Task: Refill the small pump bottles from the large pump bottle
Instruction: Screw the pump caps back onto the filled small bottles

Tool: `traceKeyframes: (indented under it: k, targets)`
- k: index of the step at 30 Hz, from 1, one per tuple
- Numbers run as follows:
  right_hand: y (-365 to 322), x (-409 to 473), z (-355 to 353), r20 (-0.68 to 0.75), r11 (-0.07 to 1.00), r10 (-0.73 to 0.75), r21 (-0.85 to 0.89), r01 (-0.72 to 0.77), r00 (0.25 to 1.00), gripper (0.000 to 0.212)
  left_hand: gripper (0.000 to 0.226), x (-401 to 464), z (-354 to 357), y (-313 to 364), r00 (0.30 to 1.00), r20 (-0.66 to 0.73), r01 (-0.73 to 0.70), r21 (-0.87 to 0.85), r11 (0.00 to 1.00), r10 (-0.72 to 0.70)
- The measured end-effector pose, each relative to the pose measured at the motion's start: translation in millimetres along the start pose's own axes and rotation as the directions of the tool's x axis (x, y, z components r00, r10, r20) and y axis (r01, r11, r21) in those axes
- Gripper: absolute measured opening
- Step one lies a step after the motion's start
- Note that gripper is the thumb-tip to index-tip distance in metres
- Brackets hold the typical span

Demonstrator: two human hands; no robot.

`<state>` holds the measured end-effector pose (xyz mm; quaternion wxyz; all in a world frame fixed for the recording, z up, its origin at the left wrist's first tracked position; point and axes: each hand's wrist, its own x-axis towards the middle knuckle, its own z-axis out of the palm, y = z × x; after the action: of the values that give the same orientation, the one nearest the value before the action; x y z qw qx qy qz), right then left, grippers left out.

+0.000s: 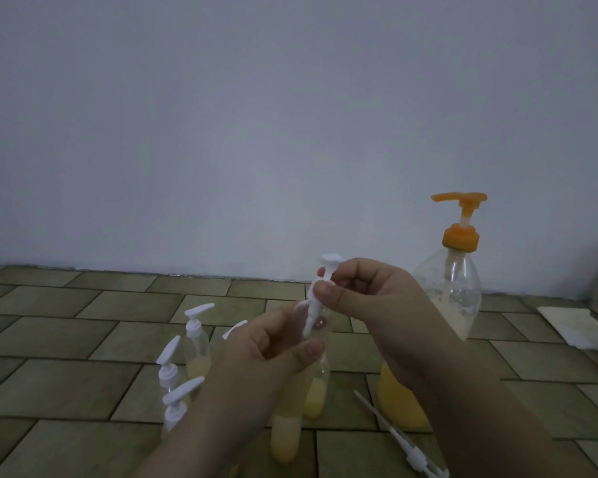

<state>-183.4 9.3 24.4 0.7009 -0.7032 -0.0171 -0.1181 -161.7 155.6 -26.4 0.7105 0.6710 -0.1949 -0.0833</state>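
Lifting or seating a small white plastic pump head (320, 291) at the neck of a small clear plastic bottle (316, 339), judged as the cap step of one refill; which way cannot be told. Right hand (370, 305) pinching the pump collar between thumb and fingertips, dip tube angled down toward the bottle mouth. Left hand (273, 353) curled round the bottle's upper body, holding it raised above the tiled floor (66, 339), yellow liquid showing low in the bottle. Standing just behind the right hand, near the wall (221, 115): the large clear plastic bottle with orange pump (460, 288), part full of pale yellow liquid.

Next move, as a judgement: keeping the tube centred over the narrow mouth and the bottle upright, then either turning the collar home or carrying the open neck under the orange spout.

Crowded to the left: several small clear pump bottles with white heads (195, 343), close by the left wrist and easily knocked. Lying loose on the floor toward the near right corner: a white pump with long dip tube (399, 436). Resting at the far right edge: a pale cloth (573, 326). Open floor mainly toward the far left, along the wall
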Motion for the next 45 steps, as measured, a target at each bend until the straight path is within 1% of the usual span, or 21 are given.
traceKeyframes:
  k: [2,3,5,7,8,10,13,14,17,18,19,22,24,26,28,30,33,36,39,41,45]
  targets:
    - [6,-1,5,-0.056,1.0,0.006,-0.029,-0.007,0.998,0.033,0.035,0,3,1,0.997,-0.071,-0.023,0.096,0.995,0.03]
    - [6,-2,5,-0.048,1.0,0.004,-0.016,-0.005,0.999,0.035,0.036,0,3,2,0.997,-0.074,-0.021,0.13,0.991,0.031]
    - [1,-3,1,0.019,0.999,0.007,0.031,-0.008,1.0,0.039,0.031,0,0,4,1.0,-0.02,0.004,0.13,0.992,-0.001]
    - [-3,-3,-2,0.079,0.998,0.008,0.056,-0.013,0.997,0.036,0.027,0,-2,8,0.998,0.026,0.049,0.093,0.994,-0.051]
    - [-3,-3,-1,0.065,1.0,0.003,0.024,-0.005,0.998,0.028,0.025,-1,-1,8,0.998,0.016,0.055,0.086,0.995,-0.056]
    - [5,-2,5,-0.033,0.998,-0.021,-0.066,0.019,0.999,0.013,0.023,-1,6,3,0.997,-0.076,0.018,0.131,0.991,-0.008]
    - [13,-3,12,-0.133,0.988,-0.062,-0.148,0.042,0.989,0.012,0.037,-3,14,1,0.982,-0.177,-0.017,0.231,0.973,0.059]
    - [12,-3,10,-0.117,0.986,-0.066,-0.159,0.047,0.991,0.012,0.038,-3,13,1,0.983,-0.172,-0.016,0.245,0.969,0.06]
    - [1,-5,-2,0.047,0.995,-0.052,-0.083,0.055,0.998,0.018,0.029,-2,2,7,0.995,-0.093,-0.009,0.227,0.974,0.031]
    - [-2,-5,-4,0.072,0.995,-0.072,-0.07,0.077,0.995,0.019,0.031,-1,0,9,0.997,-0.068,-0.022,0.228,0.973,0.039]
    - [-3,-5,-4,0.062,0.992,-0.1,-0.075,0.105,0.993,0.019,0.033,0,-1,11,0.996,-0.06,-0.044,0.251,0.967,0.061]
    - [-2,-1,1,-0.06,0.976,-0.19,-0.122,0.182,0.98,0.021,0.034,6,2,16,0.981,-0.07,-0.141,0.374,0.917,0.179]
    - [-3,-1,-1,-0.089,0.963,-0.212,-0.186,0.193,0.973,0.021,0.035,14,2,22,0.979,-0.038,-0.165,0.417,0.894,0.199]
    - [-4,-3,-9,-0.071,0.946,-0.192,-0.279,0.166,0.979,0.039,0.034,24,-7,30,0.986,-0.019,-0.138,0.447,0.884,0.164]
    - [-5,-9,-21,-0.098,0.909,-0.186,-0.395,0.133,0.978,0.057,0.039,36,-20,35,0.989,-0.047,-0.108,0.43,0.896,0.142]
    - [0,-22,-34,-0.162,0.89,-0.212,-0.439,0.123,0.964,0.054,0.048,48,-31,35,0.99,-0.073,-0.08,0.429,0.9,0.123]
    - [15,-44,-56,-0.244,0.891,-0.185,-0.45,0.058,0.952,0.046,0.049,63,-38,26,0.994,-0.077,-0.02,0.554,0.833,0.075]
    - [33,-64,-75,-0.319,0.908,-0.129,-0.419,-0.017,0.939,0.053,0.041,76,-37,12,0.999,-0.042,0.005,0.663,0.748,0.03]
    - [50,-80,-91,-0.313,0.914,-0.136,-0.405,-0.003,0.94,0.059,0.034,90,-37,2,1.0,-0.018,-0.003,0.738,0.675,0.024]
    - [61,-87,-101,-0.337,0.933,-0.112,-0.359,-0.018,0.935,0.039,0.032,100,-38,-2,0.998,-0.028,-0.011,0.746,0.665,0.049]
    - [88,-98,-111,-0.368,0.895,-0.06,-0.431,-0.113,0.928,0.041,0.033,118,-38,-7,0.999,-0.04,0.014,0.745,0.667,0.024]
